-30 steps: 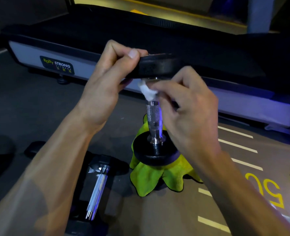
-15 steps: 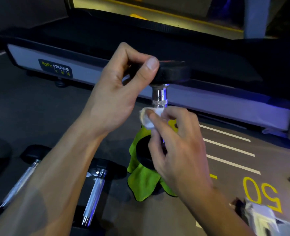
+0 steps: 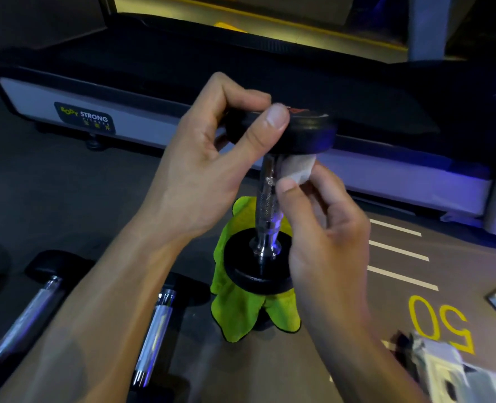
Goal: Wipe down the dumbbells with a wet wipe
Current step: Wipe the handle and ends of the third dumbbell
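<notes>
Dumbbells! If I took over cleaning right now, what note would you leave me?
Left hand grips the top head of the upright dumbbell, which stands on the green cloth.
Right hand pinches the wet wipe by the top of the handle.
Done: can't tell how much of it is clean.
Left: finish this one, perhaps the two lying dumbbells.

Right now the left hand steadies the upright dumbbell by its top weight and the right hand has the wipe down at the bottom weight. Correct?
Not quite. In the head view the right hand holds the wipe high on the handle, just under the top weight, not at the bottom one. The left hand does grip the top of the upright dumbbell.
</notes>
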Demonstrator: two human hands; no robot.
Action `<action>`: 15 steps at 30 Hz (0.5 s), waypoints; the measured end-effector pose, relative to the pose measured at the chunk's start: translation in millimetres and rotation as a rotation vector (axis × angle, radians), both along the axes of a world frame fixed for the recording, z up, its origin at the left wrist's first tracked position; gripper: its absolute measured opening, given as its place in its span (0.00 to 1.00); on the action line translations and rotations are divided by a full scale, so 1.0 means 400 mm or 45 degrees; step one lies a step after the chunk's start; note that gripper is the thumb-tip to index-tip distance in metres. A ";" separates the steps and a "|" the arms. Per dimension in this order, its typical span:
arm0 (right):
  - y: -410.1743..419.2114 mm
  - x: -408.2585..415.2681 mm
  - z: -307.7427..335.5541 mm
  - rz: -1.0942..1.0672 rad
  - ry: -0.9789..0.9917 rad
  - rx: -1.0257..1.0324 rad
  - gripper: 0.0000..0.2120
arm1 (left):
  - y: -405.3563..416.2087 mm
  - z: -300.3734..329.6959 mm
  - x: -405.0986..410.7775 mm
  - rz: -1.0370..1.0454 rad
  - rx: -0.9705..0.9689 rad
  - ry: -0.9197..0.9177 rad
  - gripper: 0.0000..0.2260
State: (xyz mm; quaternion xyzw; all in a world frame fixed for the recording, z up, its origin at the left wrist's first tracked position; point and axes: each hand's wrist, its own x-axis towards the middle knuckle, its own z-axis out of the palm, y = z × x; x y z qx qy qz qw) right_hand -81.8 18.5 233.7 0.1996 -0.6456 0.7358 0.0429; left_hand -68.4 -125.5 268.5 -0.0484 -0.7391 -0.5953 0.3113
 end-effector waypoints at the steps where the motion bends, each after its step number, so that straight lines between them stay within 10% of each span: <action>1: 0.003 -0.002 -0.009 -0.018 -0.001 0.023 0.06 | 0.000 0.001 0.001 0.007 -0.002 0.001 0.05; 15: 0.127 -0.109 0.011 -0.129 -0.167 0.458 0.09 | 0.016 0.004 -0.008 0.032 -0.028 -0.046 0.06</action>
